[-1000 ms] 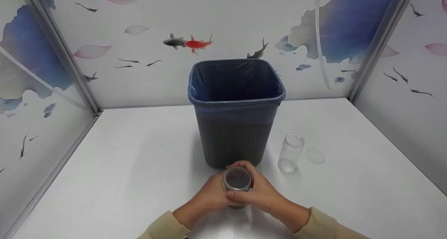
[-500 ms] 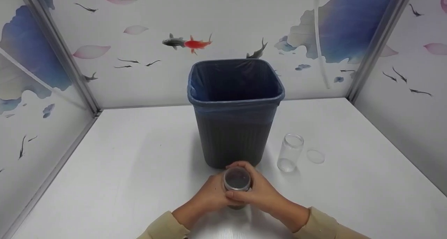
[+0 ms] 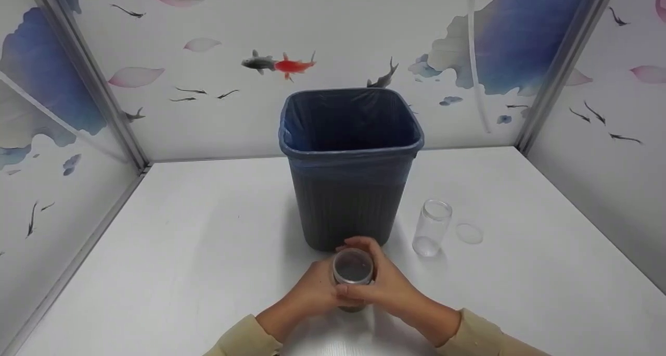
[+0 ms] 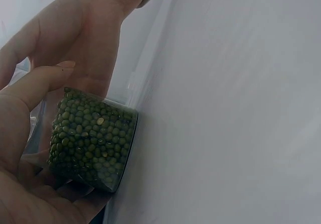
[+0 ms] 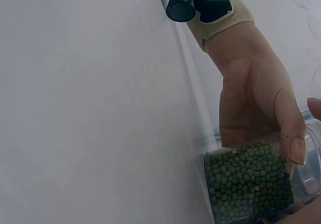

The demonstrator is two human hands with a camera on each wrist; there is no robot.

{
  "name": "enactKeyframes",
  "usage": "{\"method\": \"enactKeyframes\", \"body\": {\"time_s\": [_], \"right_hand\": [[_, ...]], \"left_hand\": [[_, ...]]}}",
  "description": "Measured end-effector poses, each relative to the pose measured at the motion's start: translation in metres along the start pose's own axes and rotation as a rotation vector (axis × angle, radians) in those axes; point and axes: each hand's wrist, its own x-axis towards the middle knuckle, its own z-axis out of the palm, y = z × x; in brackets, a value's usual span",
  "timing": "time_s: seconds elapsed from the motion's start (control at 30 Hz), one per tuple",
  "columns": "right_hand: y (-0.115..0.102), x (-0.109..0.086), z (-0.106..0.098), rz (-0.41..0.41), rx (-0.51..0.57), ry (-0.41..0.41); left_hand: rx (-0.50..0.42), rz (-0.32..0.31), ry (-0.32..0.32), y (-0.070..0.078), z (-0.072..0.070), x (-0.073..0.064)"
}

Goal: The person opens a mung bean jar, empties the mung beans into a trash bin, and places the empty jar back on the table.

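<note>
A clear jar (image 3: 353, 266) partly filled with green mung beans (image 4: 93, 138) stands at the front of the white table, in front of the bin. My left hand (image 3: 314, 287) grips its body from the left, with the thumb across the side. From the right, my right hand (image 3: 391, 284) curls around the top end, fingers on the far side and thumb on the near side. Both wrist views show the beans filling the lower part, while the clear upper end (image 5: 308, 176) lies between the hands. Some fingers are hidden behind the jar.
A dark waste bin (image 3: 348, 200) lined with a blue bag stands behind the hands. To its right are an empty clear jar (image 3: 433, 226) without a lid and a flat clear lid (image 3: 470, 233). Printed panels (image 3: 208, 122) enclose the table (image 3: 171, 272).
The right hand's fingers have shifted slightly farther out around the jar's far side. The left hand, the jar and everything else have stayed put.
</note>
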Motion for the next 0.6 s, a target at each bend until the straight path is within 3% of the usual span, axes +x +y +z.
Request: {"method": "enactKeyframes", "body": {"time_s": [0.6], "right_hand": [[-0.0017,-0.0013,0.0006,0.015,0.058,0.010]], "left_hand": [[-0.065,-0.013,-0.014,0.0021,-0.0007,-0.0015]]}}
